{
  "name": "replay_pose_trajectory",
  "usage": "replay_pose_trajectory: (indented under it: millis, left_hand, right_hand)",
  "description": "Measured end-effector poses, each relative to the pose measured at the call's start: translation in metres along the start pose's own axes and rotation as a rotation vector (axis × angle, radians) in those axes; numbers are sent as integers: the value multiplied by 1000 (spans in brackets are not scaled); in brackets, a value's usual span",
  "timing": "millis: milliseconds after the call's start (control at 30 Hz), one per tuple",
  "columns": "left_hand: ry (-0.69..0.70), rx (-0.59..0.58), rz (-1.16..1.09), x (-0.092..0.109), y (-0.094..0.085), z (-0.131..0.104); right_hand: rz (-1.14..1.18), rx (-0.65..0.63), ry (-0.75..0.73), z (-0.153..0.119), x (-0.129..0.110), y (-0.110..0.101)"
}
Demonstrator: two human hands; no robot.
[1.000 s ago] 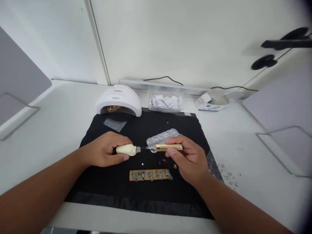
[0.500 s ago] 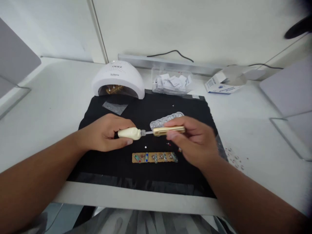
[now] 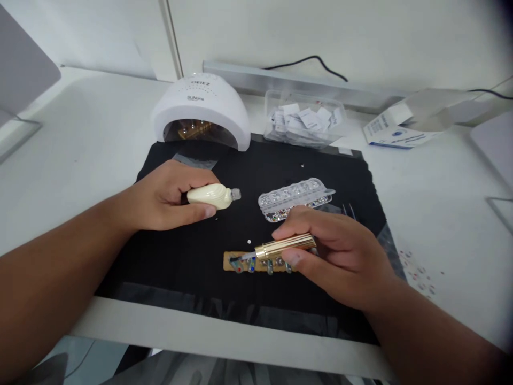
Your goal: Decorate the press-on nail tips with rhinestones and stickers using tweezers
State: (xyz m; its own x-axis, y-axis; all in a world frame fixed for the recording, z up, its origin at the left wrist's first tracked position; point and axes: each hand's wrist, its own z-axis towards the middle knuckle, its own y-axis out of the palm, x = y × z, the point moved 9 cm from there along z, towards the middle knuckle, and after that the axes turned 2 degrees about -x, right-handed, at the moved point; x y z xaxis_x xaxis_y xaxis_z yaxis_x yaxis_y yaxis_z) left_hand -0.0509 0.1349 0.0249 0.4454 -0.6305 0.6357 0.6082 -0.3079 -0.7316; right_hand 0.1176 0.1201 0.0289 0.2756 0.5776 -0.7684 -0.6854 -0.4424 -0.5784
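Brush (image 3: 248, 256): right fingers (image 3: 294, 259) pinch its gold cap (image 3: 285, 247), presumably to steady bristles (image 3: 234, 259) over strip (image 3: 226, 266); left fingers (image 3: 196, 213) clasp bottle (image 3: 212, 196).

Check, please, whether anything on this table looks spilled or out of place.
Yes: tiny reddish and clear bits lie scattered on the white tabletop, right of the black mat, apparently spilled, away from the open rhinestone case. One white dot lies alone behind the tan strip.

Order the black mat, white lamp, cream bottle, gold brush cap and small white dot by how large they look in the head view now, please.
Largest to smallest:
1. Black mat
2. White lamp
3. Cream bottle and gold brush cap: both partly covered, too alike to rank
4. Small white dot
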Motion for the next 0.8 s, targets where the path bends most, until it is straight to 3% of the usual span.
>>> replay_pose_trajectory:
  millis: [333, 533, 800]
  left_hand:
    - [37, -6, 16, 3, 0, 0]
    - [51, -14, 40, 4, 0, 1]
    - [31, 14, 30, 1, 0, -1]
  right_hand:
    - [-10, 21, -10, -2, 4, -6]
    - [-18, -12, -65, 0, -4, 6]
    - [18, 51, 31, -5, 3, -7]
